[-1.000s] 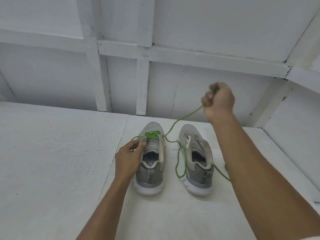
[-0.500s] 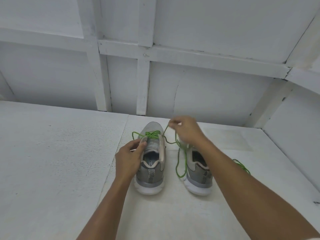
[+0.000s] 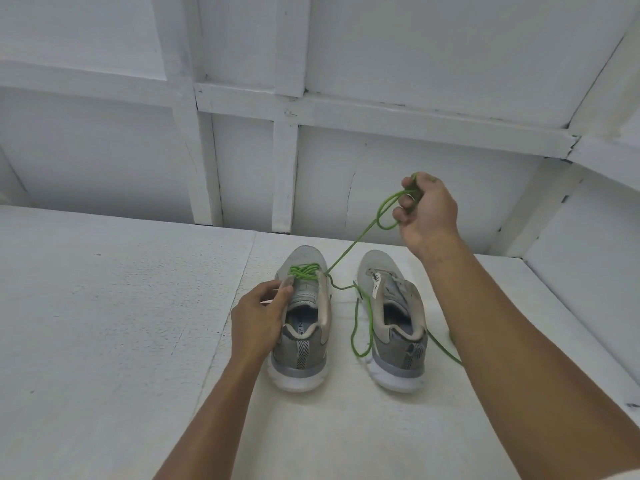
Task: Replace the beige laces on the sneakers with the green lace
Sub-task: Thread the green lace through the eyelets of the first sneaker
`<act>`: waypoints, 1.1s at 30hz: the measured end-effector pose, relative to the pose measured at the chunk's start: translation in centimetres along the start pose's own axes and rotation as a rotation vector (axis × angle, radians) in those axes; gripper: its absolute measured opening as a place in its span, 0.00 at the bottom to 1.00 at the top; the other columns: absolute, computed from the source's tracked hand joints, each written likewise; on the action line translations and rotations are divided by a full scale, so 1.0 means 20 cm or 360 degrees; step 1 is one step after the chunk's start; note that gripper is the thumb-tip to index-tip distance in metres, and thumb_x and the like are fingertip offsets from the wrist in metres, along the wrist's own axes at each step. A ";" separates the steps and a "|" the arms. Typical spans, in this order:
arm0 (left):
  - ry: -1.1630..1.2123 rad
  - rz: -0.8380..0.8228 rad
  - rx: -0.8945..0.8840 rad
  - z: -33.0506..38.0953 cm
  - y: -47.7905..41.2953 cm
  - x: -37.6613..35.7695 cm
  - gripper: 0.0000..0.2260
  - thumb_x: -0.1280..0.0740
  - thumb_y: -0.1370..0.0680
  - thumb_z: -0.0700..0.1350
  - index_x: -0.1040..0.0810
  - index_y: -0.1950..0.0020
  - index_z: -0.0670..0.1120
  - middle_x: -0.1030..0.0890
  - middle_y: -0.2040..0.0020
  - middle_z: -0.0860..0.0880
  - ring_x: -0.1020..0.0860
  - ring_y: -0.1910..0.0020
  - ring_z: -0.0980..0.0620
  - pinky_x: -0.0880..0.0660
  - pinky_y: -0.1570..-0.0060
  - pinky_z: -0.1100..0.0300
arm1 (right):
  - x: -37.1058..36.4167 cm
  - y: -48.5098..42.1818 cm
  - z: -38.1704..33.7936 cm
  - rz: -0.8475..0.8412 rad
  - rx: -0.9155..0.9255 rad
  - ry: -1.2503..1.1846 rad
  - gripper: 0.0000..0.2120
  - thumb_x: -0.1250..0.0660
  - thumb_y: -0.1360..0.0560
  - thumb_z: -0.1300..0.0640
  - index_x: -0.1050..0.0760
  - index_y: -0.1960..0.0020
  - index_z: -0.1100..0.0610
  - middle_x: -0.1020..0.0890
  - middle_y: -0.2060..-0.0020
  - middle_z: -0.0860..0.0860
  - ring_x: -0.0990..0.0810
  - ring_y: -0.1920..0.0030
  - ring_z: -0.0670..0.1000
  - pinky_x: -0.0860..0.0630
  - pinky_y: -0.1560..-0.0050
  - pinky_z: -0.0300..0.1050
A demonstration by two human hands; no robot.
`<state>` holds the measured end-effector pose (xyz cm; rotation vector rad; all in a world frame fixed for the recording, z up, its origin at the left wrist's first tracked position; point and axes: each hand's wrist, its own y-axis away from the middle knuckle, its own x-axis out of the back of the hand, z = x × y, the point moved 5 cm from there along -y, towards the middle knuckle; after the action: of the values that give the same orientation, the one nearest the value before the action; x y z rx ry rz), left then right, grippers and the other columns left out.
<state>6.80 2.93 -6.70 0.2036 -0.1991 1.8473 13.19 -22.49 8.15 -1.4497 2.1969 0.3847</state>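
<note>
The left hand (image 3: 258, 318) gripped the left sneaker (image 3: 302, 320) at frame centre. The right hand (image 3: 427, 211), raised at upper right, clenched the green lace (image 3: 349, 249) running taut from that sneaker's eyelets.

- A white-painted, rough-textured bench (image 3: 104, 323) fills the lower half of the view, its surface grainy and speckled.
- A thin straight seam (image 3: 239, 282) runs from the bench's back edge toward the near side, dividing it into two boards.
- Behind the bench stands a white panelled back wall (image 3: 104, 150) of flat boards framed in raised timber.
- A long white horizontal rail (image 3: 415, 116) crosses this wall.
- A white vertical batten (image 3: 285, 174) drops from the rail to the bench, with a second white post (image 3: 202, 168) beside it on the left.
- A hairline crack (image 3: 350, 199) marks the panel to their right.
- A white side wall (image 3: 588, 265) closes the right side, with a slanted white batten (image 3: 533, 209) at the corner.
- The light is soft and even, and shadows are faint.
</note>
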 end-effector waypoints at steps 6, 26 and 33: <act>-0.0172 -0.0087 -0.0058 0.06 -0.05 0.00 0.10 0.31 0.24 0.56 0.19 0.49 0.52 0.19 0.52 0.57 0.21 0.51 0.56 0.24 0.50 0.57 | 0.02 0.01 -0.03 -0.0059 0.0044 0.0072 0.05 0.39 0.23 0.60 0.27 0.56 0.56 0.26 0.70 0.49 0.35 0.75 0.46 0.42 0.76 0.38; -0.1806 -0.1308 -0.0407 0.41 -0.39 -0.46 0.15 0.38 0.23 0.51 0.20 0.46 0.42 0.19 0.49 0.45 0.21 0.47 0.44 0.24 0.45 0.51 | 0.02 0.32 0.39 -0.0739 -0.0088 0.2192 0.10 0.39 0.24 0.56 0.20 0.55 0.58 0.16 0.57 0.55 0.19 0.57 0.54 0.28 0.64 0.41; -0.0709 -0.1170 -0.0068 0.49 -0.45 -0.37 0.16 0.33 0.27 0.51 0.21 0.44 0.44 0.26 0.36 0.47 0.30 0.35 0.46 0.32 0.34 0.50 | -0.02 0.32 0.38 -0.0887 -0.0106 0.2404 0.12 0.39 0.23 0.56 0.18 0.50 0.60 0.16 0.54 0.57 0.19 0.59 0.54 0.23 0.57 0.45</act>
<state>17.86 -3.76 1.22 0.5766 -0.4099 1.0485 9.15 -15.97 1.80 -2.7741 2.4083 -1.2282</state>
